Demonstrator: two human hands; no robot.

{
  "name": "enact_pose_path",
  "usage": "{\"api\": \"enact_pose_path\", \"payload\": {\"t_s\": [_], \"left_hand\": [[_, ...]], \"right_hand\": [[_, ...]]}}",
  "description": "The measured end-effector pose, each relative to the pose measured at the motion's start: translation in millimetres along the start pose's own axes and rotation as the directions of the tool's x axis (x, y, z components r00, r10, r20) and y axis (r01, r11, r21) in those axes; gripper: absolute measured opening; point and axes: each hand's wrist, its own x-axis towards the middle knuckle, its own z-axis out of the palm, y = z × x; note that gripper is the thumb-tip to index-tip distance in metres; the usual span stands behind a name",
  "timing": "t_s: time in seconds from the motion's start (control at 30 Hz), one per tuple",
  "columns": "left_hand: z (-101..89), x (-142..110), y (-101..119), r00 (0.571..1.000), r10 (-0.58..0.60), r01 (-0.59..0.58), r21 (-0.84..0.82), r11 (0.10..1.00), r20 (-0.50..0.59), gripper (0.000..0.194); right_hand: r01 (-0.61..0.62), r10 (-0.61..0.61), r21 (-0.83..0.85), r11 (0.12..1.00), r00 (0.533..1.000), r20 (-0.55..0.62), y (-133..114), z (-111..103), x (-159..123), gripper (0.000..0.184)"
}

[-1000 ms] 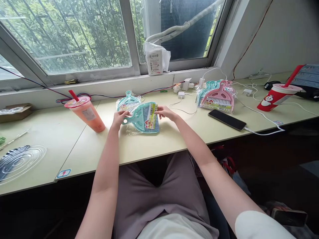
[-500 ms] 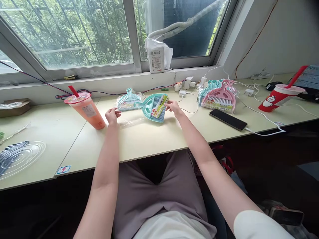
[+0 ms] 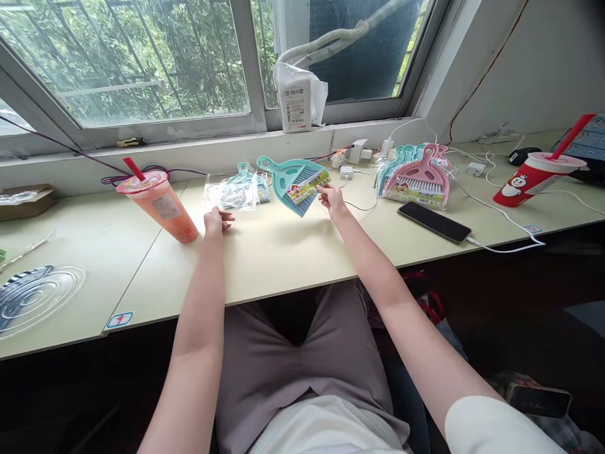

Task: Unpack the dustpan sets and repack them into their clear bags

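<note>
My right hand (image 3: 332,200) pinches the lower right edge of a teal dustpan (image 3: 280,171), lifted above the table and tilted, its handle pointing to the upper left. A blue-bristled brush (image 3: 303,205) lies against the pan, crossed by a yellow-green printed card (image 3: 307,186). Left of it, my left hand (image 3: 217,221) is low over the table with its fingers stretched to the right and nothing in them. Just beyond that hand, a crumpled clear plastic bag (image 3: 242,197) lies in front of and partly over another teal dustpan set (image 3: 244,171).
A tall orange drink cup (image 3: 165,211) stands close left of my left hand. To the right are a stack of wrapped pink and teal dustpan sets (image 3: 416,180), a black phone (image 3: 433,222) on a white cable and a red cup (image 3: 527,180). Chargers (image 3: 358,153) line the window ledge.
The dustpan has come out of its clear bag, rising up and to the right in my right hand. My left hand has let go of the bag, which now lies by the other set.
</note>
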Motion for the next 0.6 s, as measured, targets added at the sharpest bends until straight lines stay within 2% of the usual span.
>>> {"api": "enact_pose_path", "payload": {"t_s": [0.07,0.1,0.2,0.3,0.37,0.4,0.53,0.6], "left_hand": [[2.3,-3.9,2.1,0.984,-0.003,-0.01,0.072,0.997,0.178,0.047],[4.5,-7.6,4.3,0.961,-0.002,-0.023,0.087,0.996,0.276,0.052],[15.0,-26.1,12.4,0.847,0.008,-0.071,0.098,0.993,0.531,0.063],[29.8,-49.1,14.9,0.73,0.079,-0.143,0.039,0.989,0.678,0.068],[40.3,-61.1,11.5,0.689,0.129,-0.19,0.005,0.982,0.713,0.067],[45.2,-65.2,9.1,0.702,0.157,-0.213,-0.005,0.977,0.695,0.064],[58.3,-69.3,4.7,0.835,0.207,-0.236,-0.009,0.972,0.51,0.043],[59.5,-67.3,8.1,0.875,0.243,-0.254,-0.03,0.967,0.419,0.034]], "right_hand": [[-0.016,0.016,-0.006,1.0,1.0,0.017,1.9,0.7,1.3,0.011],[-0.02,0.02,-0.012,1.0,0.999,0.027,2.9,1.3,1.9,0.012],[-0.023,0.025,-0.035,0.999,0.998,0.057,5.7,4.6,1.5,0.011],[-0.002,0.012,-0.079,0.997,0.993,0.12,8.8,10.9,-2.3,0.015],[0.014,0.009,-0.124,0.992,0.983,0.184,11.8,15.6,-5.4,0.021],[0.017,0.016,-0.148,0.989,0.977,0.214,13.5,17.7,-6.7,0.024],[0.044,0.034,-0.235,0.971,0.948,0.315,19.9,22.1,-7.6,0.022],[0.098,0.013,-0.295,0.95,0.935,0.355,21.7,21.7,-5.9,0.018]]}}
